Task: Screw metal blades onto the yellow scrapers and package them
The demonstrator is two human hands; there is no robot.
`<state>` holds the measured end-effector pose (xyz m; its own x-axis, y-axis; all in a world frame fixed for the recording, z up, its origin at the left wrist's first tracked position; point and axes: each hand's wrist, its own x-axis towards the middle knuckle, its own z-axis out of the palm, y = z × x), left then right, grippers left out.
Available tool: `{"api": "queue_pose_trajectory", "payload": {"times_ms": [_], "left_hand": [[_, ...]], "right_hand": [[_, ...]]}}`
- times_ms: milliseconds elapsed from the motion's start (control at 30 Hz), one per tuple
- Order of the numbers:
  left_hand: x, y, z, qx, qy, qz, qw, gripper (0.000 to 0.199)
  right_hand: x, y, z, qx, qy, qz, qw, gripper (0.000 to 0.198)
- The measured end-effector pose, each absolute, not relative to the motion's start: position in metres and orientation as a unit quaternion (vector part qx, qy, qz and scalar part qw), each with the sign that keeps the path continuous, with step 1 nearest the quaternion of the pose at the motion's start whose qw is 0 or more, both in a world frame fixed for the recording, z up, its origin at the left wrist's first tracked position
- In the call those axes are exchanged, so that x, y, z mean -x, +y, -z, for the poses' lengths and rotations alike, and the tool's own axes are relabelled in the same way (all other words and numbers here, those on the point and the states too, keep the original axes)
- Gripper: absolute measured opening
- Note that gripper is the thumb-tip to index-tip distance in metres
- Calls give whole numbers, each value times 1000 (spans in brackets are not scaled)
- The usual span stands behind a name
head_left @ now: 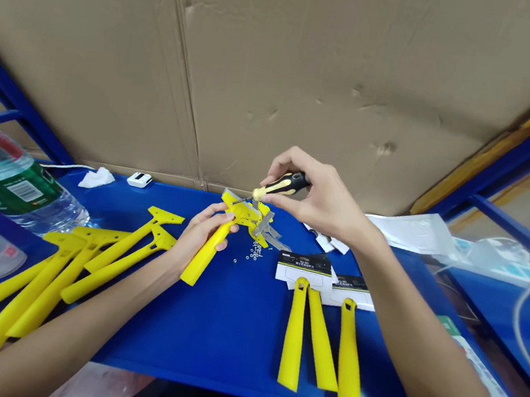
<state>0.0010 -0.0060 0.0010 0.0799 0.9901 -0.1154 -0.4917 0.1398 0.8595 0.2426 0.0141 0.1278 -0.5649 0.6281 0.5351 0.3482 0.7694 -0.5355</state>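
Yellow plastic sits in our left hand [208, 226], just left of the centre of the frame, where we grip a scraper [205, 256] with the fingers closed around its upper handle, its head tilted up and its wide end pointing to the lower left. Our right hand [328, 191], right of centre, pinches a black-and-cream screwdriver [286, 187] between thumb and fingers; its thin shaft slants down leftward to the scraper's head, though we cannot tell whether the tip touches. Just beside that head, at the centre of the frame, we see a heap of yellow scraper parts [260, 239] with grey metal blades [275, 235], and small metal nuts [254, 250] scattered below it on the blue tabletop [218, 344]. At the lower left we have several yellow T-headed scrapers [109, 273] overlapping one another, near a large clear bottle [18, 185] with a green label. Toward the lower right we have three yellow handles [294, 342], their upper ends by black-and-white cards [304, 271]. Crumpled tissue [97, 178] and a small white device [139, 180] lie at left near the back edge, below brown cardboard [287, 82] across the upper frame.
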Motion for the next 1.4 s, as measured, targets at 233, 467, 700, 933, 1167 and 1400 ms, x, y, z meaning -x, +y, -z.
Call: {"api": "queue_pose_trajectory", "payload": {"times_ms": [233, 467, 700, 933, 1167, 1400], "left_hand": [[1, -7, 3, -341, 354, -565, 663, 39], [0, -6, 1, -332, 361, -568, 661, 38], [4, -3, -1, -318, 352, -586, 657, 41], [1, -5, 0, -325, 353, -578, 660, 40], [0, -7, -1, -335, 356, -572, 659, 42], [1, -5, -1, -325, 364, -561, 669, 43]], "right_hand": [[-238, 18, -122, 307, -869, -89, 378, 21], [-240, 16, -125, 263, -891, -123, 349, 15], [-237, 20, -117, 335, -865, -82, 364, 29], [-240, 15, -125, 262, -868, -173, 384, 32], [-235, 17, -118, 293, -865, -84, 399, 30], [-230, 11, -120, 235, -854, -196, 420, 29]]}}
